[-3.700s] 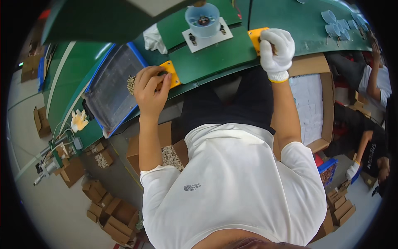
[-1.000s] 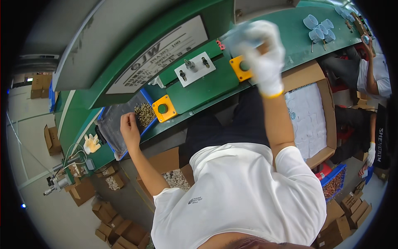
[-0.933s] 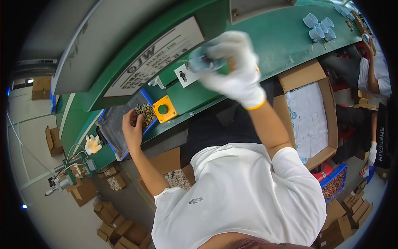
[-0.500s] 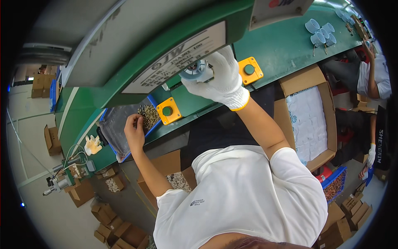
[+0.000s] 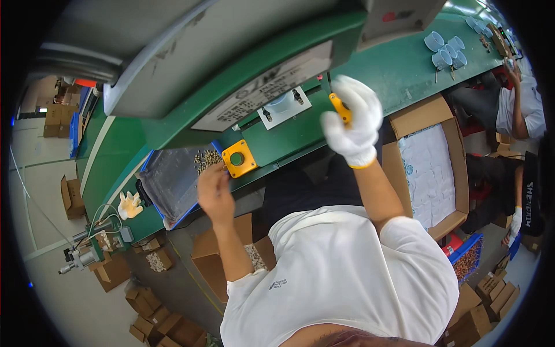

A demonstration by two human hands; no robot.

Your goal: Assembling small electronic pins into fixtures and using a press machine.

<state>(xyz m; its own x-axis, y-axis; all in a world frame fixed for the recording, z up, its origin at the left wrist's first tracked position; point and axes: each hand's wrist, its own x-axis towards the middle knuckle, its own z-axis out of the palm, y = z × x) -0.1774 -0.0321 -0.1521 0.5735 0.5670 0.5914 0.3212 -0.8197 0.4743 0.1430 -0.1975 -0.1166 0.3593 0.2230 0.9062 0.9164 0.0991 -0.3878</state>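
Observation:
My bare left hand (image 5: 217, 194) is smeared by motion beside the left yellow button box (image 5: 247, 164), which carries a round green button (image 5: 237, 158); its fingers are too blurred to read. My right hand (image 5: 357, 124), in a white knitted glove, hovers at the right yellow button box (image 5: 340, 108) and hides most of it. Its thumb and fingers stand apart, with nothing visible between them. Under the green press head (image 5: 231, 87) a white metal fixture plate (image 5: 293, 117) with black clamps lies on the bench. A bluish clear round part (image 5: 281, 103) shows on it, partly hidden.
A blue-rimmed tray (image 5: 173, 182) at the left holds small metal parts (image 5: 206, 160). An open carton (image 5: 430, 173) with white packed pieces stands at my right. Several clear cups (image 5: 445, 55) sit on the green bench (image 5: 399, 87). Other people (image 5: 523, 107) work at the far right.
My right hand has moved right, away from beneath the press head to the right button box, uncovering the fixture plate. My left hand has left the metal parts and moved right, nearer the left button box.

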